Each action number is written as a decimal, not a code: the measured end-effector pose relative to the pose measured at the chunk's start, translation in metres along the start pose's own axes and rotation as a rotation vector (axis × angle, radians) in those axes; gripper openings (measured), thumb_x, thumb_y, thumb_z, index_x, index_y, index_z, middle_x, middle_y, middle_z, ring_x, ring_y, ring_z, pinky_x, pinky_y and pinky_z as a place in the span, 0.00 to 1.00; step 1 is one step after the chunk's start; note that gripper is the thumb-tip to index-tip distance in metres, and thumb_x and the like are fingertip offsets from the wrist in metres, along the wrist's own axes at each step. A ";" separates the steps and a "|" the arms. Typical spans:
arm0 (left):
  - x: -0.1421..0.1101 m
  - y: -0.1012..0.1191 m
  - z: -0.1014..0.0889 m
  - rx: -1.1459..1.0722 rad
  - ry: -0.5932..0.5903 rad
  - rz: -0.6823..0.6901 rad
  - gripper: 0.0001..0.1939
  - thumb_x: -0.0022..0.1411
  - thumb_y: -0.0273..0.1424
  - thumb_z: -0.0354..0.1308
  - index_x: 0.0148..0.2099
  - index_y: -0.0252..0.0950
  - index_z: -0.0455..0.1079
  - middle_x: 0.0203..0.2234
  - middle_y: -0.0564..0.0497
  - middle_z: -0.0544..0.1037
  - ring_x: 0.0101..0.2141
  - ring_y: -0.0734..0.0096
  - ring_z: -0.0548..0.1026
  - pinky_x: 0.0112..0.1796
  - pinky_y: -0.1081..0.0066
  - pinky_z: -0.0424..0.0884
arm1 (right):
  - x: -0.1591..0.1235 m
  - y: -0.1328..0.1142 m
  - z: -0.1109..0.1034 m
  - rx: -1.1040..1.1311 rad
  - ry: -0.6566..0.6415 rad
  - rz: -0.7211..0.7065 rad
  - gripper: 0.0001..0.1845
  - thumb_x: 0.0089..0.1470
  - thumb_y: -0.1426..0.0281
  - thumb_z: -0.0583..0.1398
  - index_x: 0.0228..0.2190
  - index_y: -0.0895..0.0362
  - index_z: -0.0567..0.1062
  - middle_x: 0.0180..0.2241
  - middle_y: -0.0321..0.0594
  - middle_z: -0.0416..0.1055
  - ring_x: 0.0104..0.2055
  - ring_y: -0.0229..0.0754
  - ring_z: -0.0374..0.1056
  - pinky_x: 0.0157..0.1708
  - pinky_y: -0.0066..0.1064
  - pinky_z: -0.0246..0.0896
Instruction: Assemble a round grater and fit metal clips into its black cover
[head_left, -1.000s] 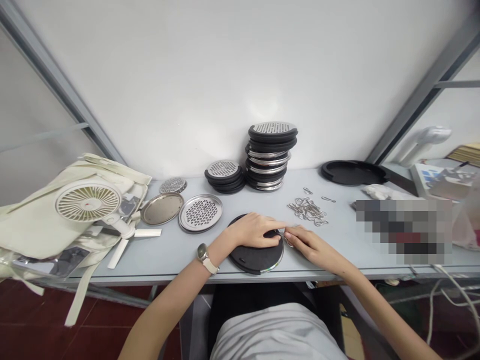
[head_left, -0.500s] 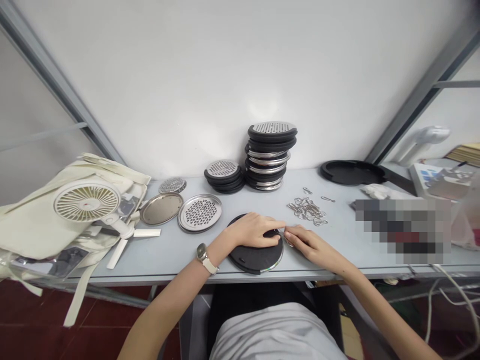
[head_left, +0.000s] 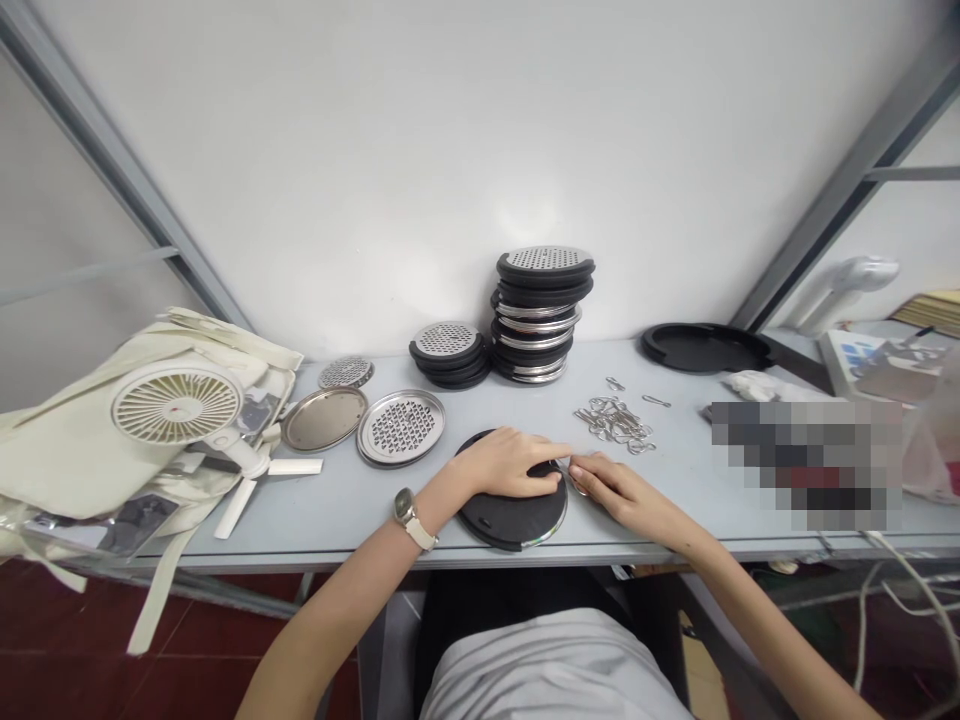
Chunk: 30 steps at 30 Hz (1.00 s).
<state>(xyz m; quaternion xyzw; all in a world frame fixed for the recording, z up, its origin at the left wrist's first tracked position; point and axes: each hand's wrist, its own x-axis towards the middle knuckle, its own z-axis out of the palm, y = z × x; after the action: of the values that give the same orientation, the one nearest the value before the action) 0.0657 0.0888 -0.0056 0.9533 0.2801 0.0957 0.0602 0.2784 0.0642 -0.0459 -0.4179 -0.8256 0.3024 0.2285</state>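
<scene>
A round black disc (head_left: pixel 517 520) with a shiny rim showing at its lower right lies at the table's front edge. Across its top rests my left hand (head_left: pixel 514 465), index finger and thumb stretched apart towards the right rim. At that rim my right hand (head_left: pixel 604 483) is closed in a pinch on a metal wire clip (head_left: pixel 576 482), whose loop shows partly beneath the fingers. The fingers hide how clip and disc meet. Beyond my right hand lies a loose pile of similar wire clips (head_left: pixel 615 420).
Behind stand a tall stack of black and silver grater discs (head_left: pixel 536 330) and a shorter stack (head_left: pixel 448 355). Leftward lie a grater plate (head_left: pixel 401 428), a plain metal plate (head_left: pixel 325 418), a small fan (head_left: pixel 178 405) and a cream bag (head_left: pixel 67 440). A black tray (head_left: pixel 705 348) sits back right.
Both hands keep almost the same place on the disc and the clip. The whole view has shifted very slightly.
</scene>
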 end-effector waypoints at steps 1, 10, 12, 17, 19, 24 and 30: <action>0.000 0.000 0.000 0.003 -0.003 -0.001 0.13 0.63 0.36 0.49 0.48 0.40 0.66 0.38 0.50 0.78 0.35 0.67 0.75 0.32 0.72 0.62 | 0.000 0.000 0.000 0.000 0.002 0.001 0.21 0.63 0.58 0.46 0.32 0.56 0.72 0.29 0.40 0.70 0.34 0.44 0.66 0.39 0.36 0.62; 0.000 0.001 -0.001 -0.007 0.002 0.004 0.14 0.63 0.36 0.48 0.49 0.40 0.65 0.38 0.50 0.78 0.36 0.67 0.76 0.31 0.72 0.62 | 0.000 0.003 0.001 0.004 -0.002 -0.001 0.21 0.63 0.58 0.45 0.32 0.57 0.72 0.30 0.40 0.71 0.34 0.44 0.65 0.39 0.36 0.62; 0.000 0.001 -0.001 -0.002 -0.006 -0.002 0.14 0.63 0.36 0.48 0.48 0.40 0.66 0.37 0.50 0.78 0.36 0.67 0.76 0.31 0.72 0.62 | 0.000 0.003 0.001 0.004 -0.005 0.002 0.21 0.63 0.58 0.45 0.33 0.56 0.72 0.30 0.41 0.71 0.34 0.44 0.65 0.40 0.36 0.62; 0.000 0.000 0.000 -0.015 -0.001 -0.001 0.14 0.63 0.35 0.48 0.49 0.40 0.65 0.40 0.50 0.77 0.37 0.67 0.76 0.32 0.72 0.62 | 0.000 0.005 0.002 -0.009 -0.004 -0.009 0.21 0.64 0.58 0.45 0.33 0.56 0.71 0.30 0.41 0.71 0.34 0.44 0.65 0.40 0.37 0.61; 0.000 0.000 0.001 -0.010 0.005 0.003 0.13 0.63 0.35 0.48 0.49 0.40 0.65 0.39 0.50 0.77 0.36 0.67 0.76 0.32 0.72 0.62 | 0.000 0.005 0.002 -0.020 0.001 -0.024 0.20 0.64 0.59 0.45 0.32 0.56 0.71 0.31 0.41 0.71 0.35 0.44 0.65 0.40 0.37 0.61; 0.000 0.001 0.001 -0.004 0.009 -0.006 0.12 0.62 0.35 0.48 0.46 0.39 0.65 0.37 0.50 0.77 0.34 0.68 0.75 0.32 0.72 0.63 | 0.000 0.004 0.003 -0.044 0.013 -0.057 0.19 0.64 0.60 0.46 0.33 0.55 0.72 0.31 0.41 0.71 0.35 0.44 0.65 0.40 0.37 0.60; 0.000 0.000 0.003 0.006 0.020 0.003 0.11 0.62 0.35 0.48 0.45 0.39 0.65 0.36 0.50 0.77 0.33 0.68 0.75 0.30 0.71 0.62 | 0.001 0.003 0.003 -0.073 0.011 -0.072 0.20 0.64 0.60 0.45 0.32 0.56 0.71 0.30 0.40 0.71 0.35 0.44 0.65 0.40 0.36 0.60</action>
<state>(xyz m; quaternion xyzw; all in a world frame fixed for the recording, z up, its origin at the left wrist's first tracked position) 0.0663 0.0890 -0.0082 0.9528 0.2797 0.1044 0.0544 0.2776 0.0650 -0.0501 -0.3975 -0.8494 0.2613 0.2286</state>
